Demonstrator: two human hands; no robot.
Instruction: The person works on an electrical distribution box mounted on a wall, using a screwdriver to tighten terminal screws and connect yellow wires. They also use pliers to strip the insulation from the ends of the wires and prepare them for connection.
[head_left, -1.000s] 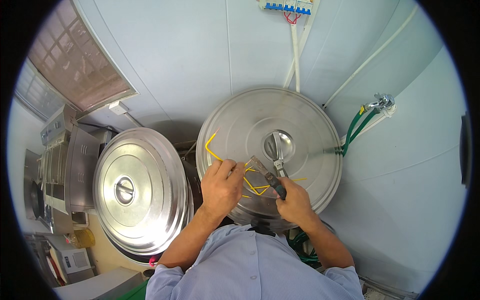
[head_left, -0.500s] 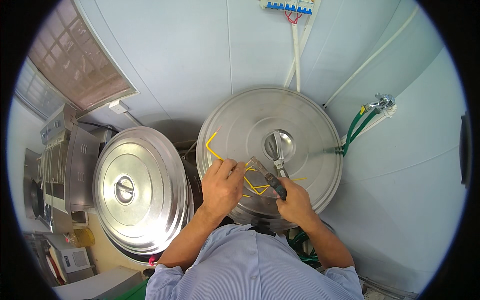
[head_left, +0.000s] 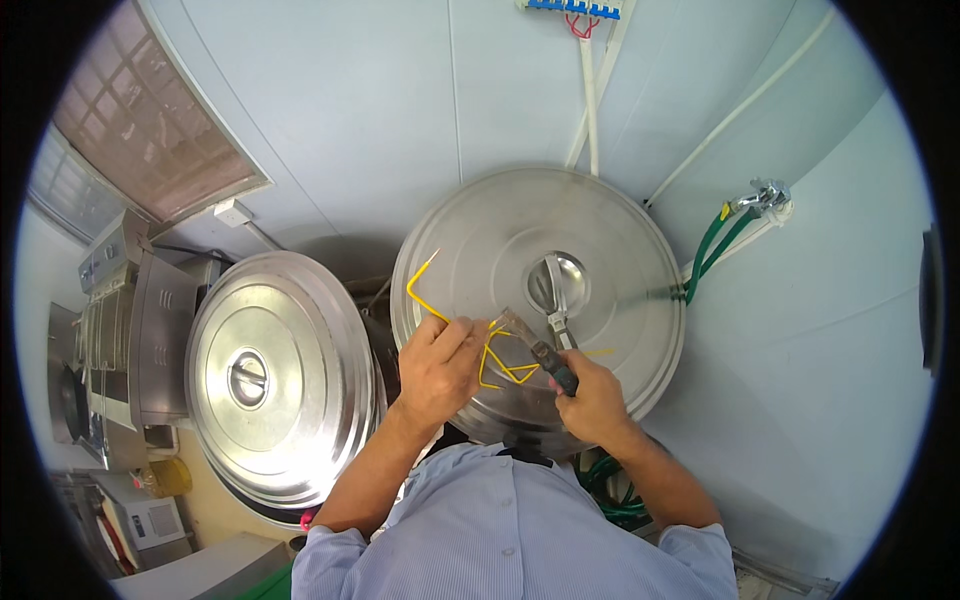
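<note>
hands both busy. left hand (head_left: 440, 370) pinches a bent yellow wire (head_left: 421, 298) between thumb and fingers, one end with bare metal showing, pointing up-left; right hand (head_left: 592, 395) is wrapped round the handles of a pair of pliers (head_left: 546, 356). all this above the large steel lid (head_left: 475, 225), serving as worktop. plier tips meet or nearly meet the wire's near end (too small to tell whether they bite). more bent yellow wire (head_left: 519, 381) below; cannot tell if it joins the held piece. a second tool (head_left: 558, 325) lies across the lid's handle recess.

judgement: keep the pinch close to the tips so the wire can't swivel; squeeze lightly, sparing the metal core; fingertips clear of the jaws.
</note>
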